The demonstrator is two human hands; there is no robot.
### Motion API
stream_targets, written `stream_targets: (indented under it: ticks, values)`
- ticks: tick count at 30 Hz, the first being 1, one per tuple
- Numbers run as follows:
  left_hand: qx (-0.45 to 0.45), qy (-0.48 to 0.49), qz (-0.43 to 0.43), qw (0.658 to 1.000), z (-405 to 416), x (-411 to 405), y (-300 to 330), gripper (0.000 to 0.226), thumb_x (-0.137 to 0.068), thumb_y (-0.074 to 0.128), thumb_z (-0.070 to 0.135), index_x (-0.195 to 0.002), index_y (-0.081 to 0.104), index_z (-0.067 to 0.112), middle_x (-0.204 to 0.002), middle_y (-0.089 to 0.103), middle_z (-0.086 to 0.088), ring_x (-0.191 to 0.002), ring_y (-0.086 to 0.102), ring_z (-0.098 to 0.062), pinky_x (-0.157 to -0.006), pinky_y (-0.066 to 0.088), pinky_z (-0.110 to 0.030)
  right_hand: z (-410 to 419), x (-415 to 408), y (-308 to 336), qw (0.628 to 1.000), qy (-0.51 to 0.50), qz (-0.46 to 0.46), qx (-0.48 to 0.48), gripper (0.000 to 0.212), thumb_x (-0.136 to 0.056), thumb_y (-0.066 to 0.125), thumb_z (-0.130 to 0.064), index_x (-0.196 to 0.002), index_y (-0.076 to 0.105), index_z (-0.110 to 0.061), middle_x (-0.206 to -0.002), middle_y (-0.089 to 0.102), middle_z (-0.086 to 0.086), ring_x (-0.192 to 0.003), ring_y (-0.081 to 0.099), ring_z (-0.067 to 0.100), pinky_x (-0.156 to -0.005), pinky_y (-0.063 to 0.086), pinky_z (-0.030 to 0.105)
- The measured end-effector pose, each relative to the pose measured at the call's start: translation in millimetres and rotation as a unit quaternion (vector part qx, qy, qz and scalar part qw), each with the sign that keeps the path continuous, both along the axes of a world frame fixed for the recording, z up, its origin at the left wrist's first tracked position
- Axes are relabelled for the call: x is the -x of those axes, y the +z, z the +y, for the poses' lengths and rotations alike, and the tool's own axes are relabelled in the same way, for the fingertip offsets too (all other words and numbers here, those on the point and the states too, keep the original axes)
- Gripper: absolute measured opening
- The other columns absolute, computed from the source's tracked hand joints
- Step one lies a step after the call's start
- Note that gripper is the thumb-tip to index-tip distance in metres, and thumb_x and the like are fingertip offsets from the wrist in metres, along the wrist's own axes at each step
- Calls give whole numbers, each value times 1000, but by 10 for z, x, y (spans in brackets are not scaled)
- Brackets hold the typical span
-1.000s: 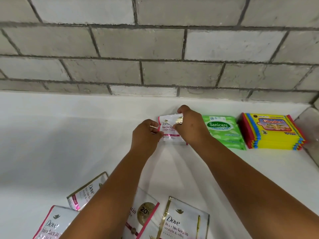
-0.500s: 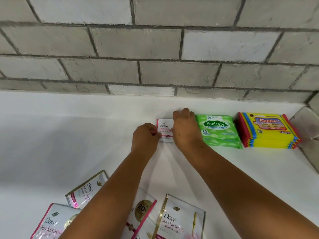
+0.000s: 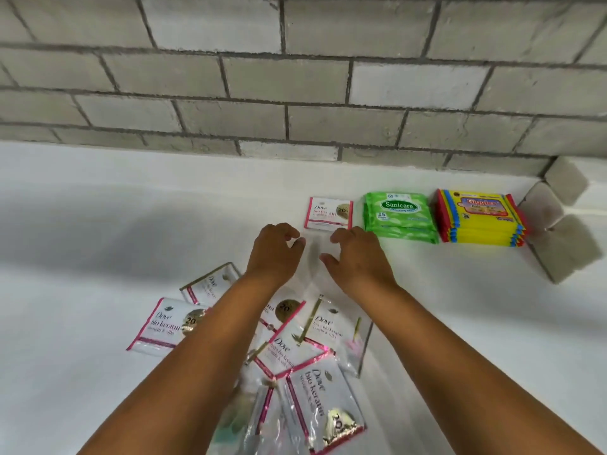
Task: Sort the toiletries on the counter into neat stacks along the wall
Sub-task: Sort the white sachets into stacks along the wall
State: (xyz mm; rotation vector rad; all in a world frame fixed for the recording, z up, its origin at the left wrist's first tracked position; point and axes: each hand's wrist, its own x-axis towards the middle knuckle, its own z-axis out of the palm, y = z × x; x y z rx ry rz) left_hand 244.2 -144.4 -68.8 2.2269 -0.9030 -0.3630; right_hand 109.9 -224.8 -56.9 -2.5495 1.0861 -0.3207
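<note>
A small white and pink Dove sachet point(image 3: 328, 213) lies flat on the white counter point(image 3: 98, 224) near the wall, just left of a stack of green Sanicare wipe packs point(image 3: 399, 216). A stack of yellow Giggles packs point(image 3: 479, 221) stands to the right of those. My left hand point(image 3: 274, 254) and my right hand point(image 3: 356, 256) hover just in front of the sachet, fingers loosely curled, holding nothing. Several more Dove sachets point(image 3: 295, 349) lie scattered on the counter under my forearms.
A grey brick wall point(image 3: 295, 93) runs along the back of the counter. Grey blocks point(image 3: 558, 231) jut out at the right corner beside the yellow stack. One Dove sachet point(image 3: 164, 325) lies apart at the left of the pile.
Both hands have let go of the Dove sachet and drawn back toward me. The sachet now lies alone beside the green packs.
</note>
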Motion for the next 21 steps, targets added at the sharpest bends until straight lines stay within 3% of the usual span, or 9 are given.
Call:
stream_targets:
  ticks: [4,9,14,16,17,19,21]
  values:
    - [10,-5,-24,1000,427,227,108,8,-92,59,36,-93,62,29,-110,62,3,-86,61,-10,-75,40,-21,372,366,18,1000,17,-4,-20,38,-89,60,-42,-119,60,-19,-118,60,5,-111,52,26,-90,44,32]
    - [16,-38,-32,999,922,451,94,17,-92,61,27,-99,71,17,-107,68,-2,-86,63,-13,-70,42,-21,779,786,43,993,26,39,-108,23,-85,64,-48,-87,60,-25,-94,64,0,-88,59,19,-66,41,26]
    - [9,-15,-23,1000,1191,551,-2,10,-90,61,31,-95,69,25,-108,63,2,-84,63,-11,-61,38,-16,1160,1031,37,983,23,85,-164,37,-82,63,-58,-83,55,-22,-83,59,-6,-73,56,7,-53,33,19]
    - [7,-5,-30,1000,1264,587,-7,13,-91,61,31,-97,69,23,-107,61,3,-83,62,-9,-59,36,-13,1280,1053,-17,984,14,90,-154,50,-75,62,-69,-93,57,-23,-92,61,-6,-82,59,9,-61,43,20]
    - [9,-1,-30,1000,1296,598,-15,14,-91,62,31,-97,70,22,-107,61,2,-83,62,-10,-59,38,-15,1335,1055,-49,986,10,95,-139,61,-71,62,-74,-105,58,-23,-103,63,-4,-93,60,12,-72,50,23]
    - [18,4,-15,1000,1349,601,-25,12,-90,63,32,-95,70,23,-107,62,1,-84,64,-11,-60,45,-22,1425,1058,-90,988,3,107,-115,80,-67,62,-77,-125,51,-23,-122,58,-1,-110,56,17,-90,50,30]
    - [25,13,-4,1000,1391,593,-35,10,-90,63,31,-95,70,24,-109,63,1,-84,65,-11,-59,46,-22,1484,1064,-89,989,-3,109,-101,83,-68,64,-74,-130,45,-22,-128,54,-1,-115,53,18,-95,49,33]
